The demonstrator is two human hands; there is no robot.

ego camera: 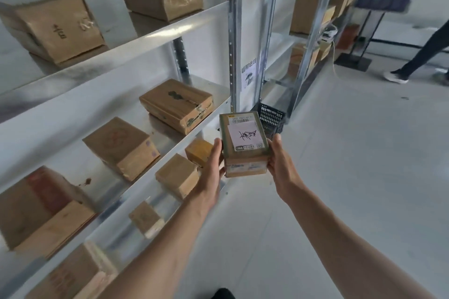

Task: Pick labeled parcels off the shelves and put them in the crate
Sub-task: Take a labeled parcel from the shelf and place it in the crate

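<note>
Cardboard parcel (244, 145) — glossy metal shelves (136, 39).

A small brown cardboard parcel (244, 144) is held out in the air, clear of the shelving, its top face turned up and tilted toward the wearer. That face carries a white label with dark handwritten marks, plus strips of printed label at its far and near edges; tape shows on the near side. Beyond it a dark, slotted plastic crate (271, 115) sits on the pale floor at the foot of the steel upright. More brown parcels (176, 104) lie on the metal shelves (116, 56) to the left, flat or skewed, some dented.
</note>
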